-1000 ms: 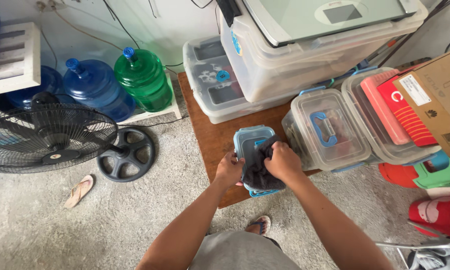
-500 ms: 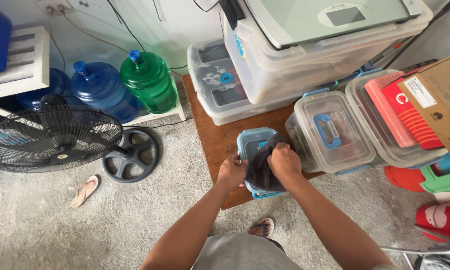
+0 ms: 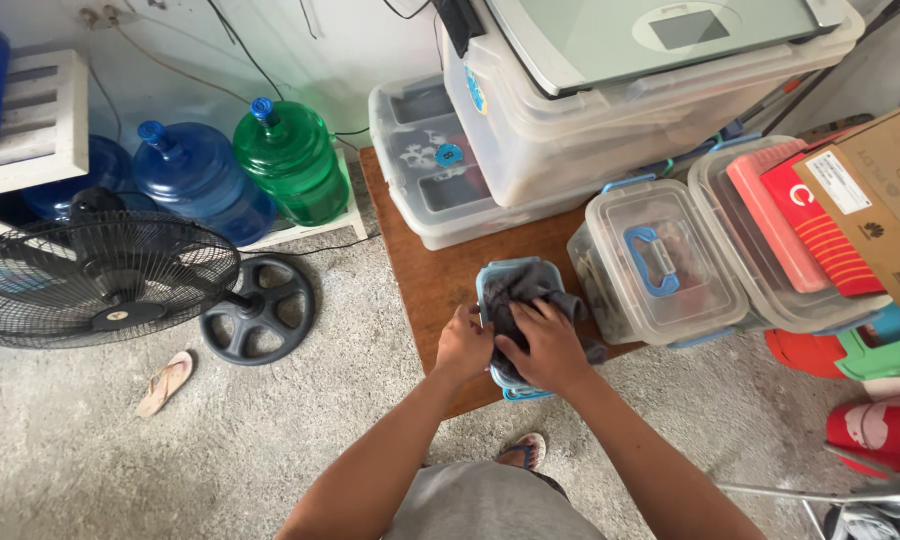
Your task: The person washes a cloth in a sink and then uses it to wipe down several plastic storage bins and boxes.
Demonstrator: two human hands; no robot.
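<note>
Both hands press a dark grey cloth (image 3: 518, 290) into a small blue-rimmed container (image 3: 490, 300) at the counter's (image 3: 425, 285) near edge: left hand (image 3: 464, 345) gripping, right hand (image 3: 547, 347) spread flat (cloth partly overhanging, lid not on).

Grey concrete floor (image 3: 90, 460), white wall (image 3: 300, 40), low wooden table (image 3: 420, 270); fan (image 3: 100, 280), water jugs (image 3: 240, 170), stacked bins (image 3: 610, 110) alongside, evenly lit.

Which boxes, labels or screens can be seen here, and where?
Cardboard box: far right, brown, with a white label.
Red packs: in a clear bin beside it, flat.
Scale screen: top, grey rectangle on a pale scale.
Blue sticker: round, on a clear bin's lid, upper middle.
</note>
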